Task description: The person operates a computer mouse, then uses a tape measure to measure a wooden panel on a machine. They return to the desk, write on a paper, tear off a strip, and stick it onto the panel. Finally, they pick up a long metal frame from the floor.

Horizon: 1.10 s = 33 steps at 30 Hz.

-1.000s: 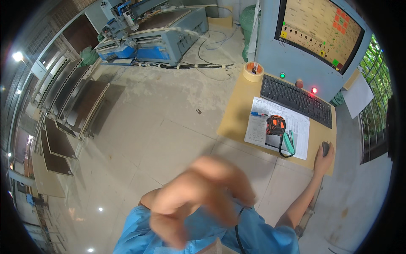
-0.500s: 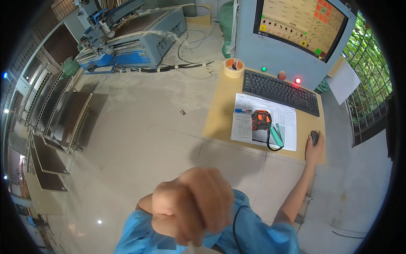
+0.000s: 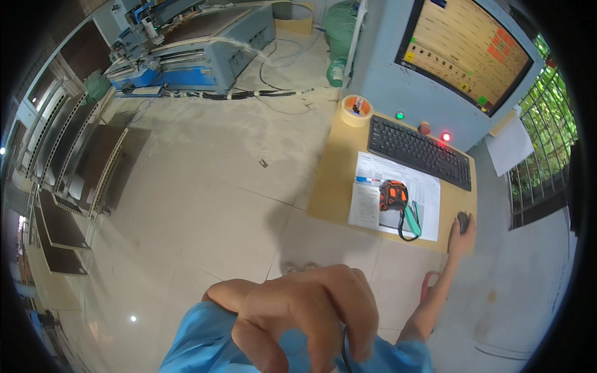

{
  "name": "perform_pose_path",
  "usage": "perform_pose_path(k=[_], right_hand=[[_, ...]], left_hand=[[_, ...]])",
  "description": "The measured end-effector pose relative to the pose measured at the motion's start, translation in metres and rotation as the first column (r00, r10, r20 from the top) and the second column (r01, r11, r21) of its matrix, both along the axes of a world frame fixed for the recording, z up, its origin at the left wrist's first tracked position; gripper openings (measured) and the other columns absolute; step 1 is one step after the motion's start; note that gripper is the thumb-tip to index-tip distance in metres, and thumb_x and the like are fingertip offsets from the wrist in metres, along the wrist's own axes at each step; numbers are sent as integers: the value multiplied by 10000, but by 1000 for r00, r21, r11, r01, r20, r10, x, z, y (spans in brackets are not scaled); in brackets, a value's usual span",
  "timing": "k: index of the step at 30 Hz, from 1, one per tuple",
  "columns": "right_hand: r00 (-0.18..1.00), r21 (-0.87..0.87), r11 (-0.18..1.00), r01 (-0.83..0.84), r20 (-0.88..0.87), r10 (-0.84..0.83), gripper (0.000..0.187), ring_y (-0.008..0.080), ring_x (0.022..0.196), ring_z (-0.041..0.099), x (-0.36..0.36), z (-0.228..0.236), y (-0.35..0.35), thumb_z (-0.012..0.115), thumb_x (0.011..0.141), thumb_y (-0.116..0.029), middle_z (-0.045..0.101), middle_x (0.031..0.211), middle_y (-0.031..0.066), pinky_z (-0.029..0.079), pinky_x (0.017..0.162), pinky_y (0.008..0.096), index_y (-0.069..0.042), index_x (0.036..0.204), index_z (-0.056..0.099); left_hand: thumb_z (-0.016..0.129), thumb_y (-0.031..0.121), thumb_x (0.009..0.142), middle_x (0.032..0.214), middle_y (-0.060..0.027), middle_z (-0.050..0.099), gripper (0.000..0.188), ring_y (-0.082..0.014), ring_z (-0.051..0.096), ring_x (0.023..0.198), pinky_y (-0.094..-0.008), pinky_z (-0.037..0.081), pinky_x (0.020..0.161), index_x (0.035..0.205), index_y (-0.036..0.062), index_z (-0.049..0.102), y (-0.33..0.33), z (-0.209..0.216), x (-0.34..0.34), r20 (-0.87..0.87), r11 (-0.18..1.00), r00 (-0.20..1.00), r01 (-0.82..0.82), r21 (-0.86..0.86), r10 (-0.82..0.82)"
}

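My right hand (image 3: pixel 459 241) rests over a dark computer mouse (image 3: pixel 463 222) at the right edge of a yellowish board shelf (image 3: pixel 329 193). Close in front of the camera is my left hand (image 3: pixel 305 311), raised before my blue-clad body. Its fingers are bent, and the thumb stands apart from them with a gap between; some fingertips run off the lower edge. I see nothing held in that gap. Left of the mouse lie printed sheets (image 3: pixel 429 186), a small note booklet (image 3: pixel 364 204), a blue pen (image 3: pixel 368 179), an orange-and-black tape measure (image 3: pixel 393 195) and a green-handled tool (image 3: pixel 412 221).
A black keyboard (image 3: pixel 420 152) and a tape roll (image 3: pixel 356 112) sit below a lit monitor (image 3: pixel 466 53) on a blue-grey cabinet. A blue machine (image 3: pixel 193 65) stands far left, with cables on the floor. Racked dark panels (image 3: pixel 65 146) line the left. A barred window (image 3: pixel 541 137) is right.
My left hand has loosened from a closed fist and moved slightly right and down. The view has shifted, so the shelf appears lower. My right hand stays on the mouse.
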State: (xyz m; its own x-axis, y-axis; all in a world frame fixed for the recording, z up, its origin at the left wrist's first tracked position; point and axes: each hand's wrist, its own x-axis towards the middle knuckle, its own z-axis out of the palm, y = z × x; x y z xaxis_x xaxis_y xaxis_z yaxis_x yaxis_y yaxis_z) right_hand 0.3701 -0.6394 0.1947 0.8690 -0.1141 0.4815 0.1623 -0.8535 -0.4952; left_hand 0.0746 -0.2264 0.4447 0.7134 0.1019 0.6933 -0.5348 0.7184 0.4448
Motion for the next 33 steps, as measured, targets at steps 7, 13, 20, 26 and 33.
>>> perform_pose_path(k=[7,13,20,26,33], right_hand=[[1000,52,999,10,3,-10,577,393,1329,552,-1,-1,6,694,967,-199,572,1440,239,419,1127,432,-1,1476,506],[1000,18,1000,-8,7,8,570,423,1367,500,-2,-1,3,676,969,-197,532,1474,245,392,1153,472,-8,1478,502],[999,38,999,-33,-31,34,564,422,1388,481,-3,8,5,664,971,-180,502,1509,238,386,1159,480,-24,1487,499],[999,52,998,-39,-32,41,553,424,1384,486,-6,12,8,661,974,-178,506,1506,238,395,1151,483,-35,1486,506],[998,43,997,-65,-2,65,538,434,1372,497,-1,5,8,651,983,-186,508,1500,248,404,1142,482,-29,1479,514]], left_hand=[[573,348,1064,949,-158,681,314,-278,627,1015,-391,508,792,999,60,678,17,-40,45,-58,976,995,-70,207,83],[693,231,968,1175,-156,649,320,-271,628,953,-375,506,862,1170,-8,628,41,-147,136,103,13,229,-457,889,968],[608,376,1017,1256,-236,683,496,-391,680,1121,-463,515,949,1394,66,522,42,-223,163,-62,60,46,26,998,997],[517,521,1045,1129,-233,740,584,-390,709,1102,-479,522,961,1468,119,485,66,-223,160,-276,220,218,250,943,936],[439,618,1048,1201,-235,718,675,-400,684,1157,-480,506,990,1479,99,457,69,-246,157,-298,295,322,61,954,898]])
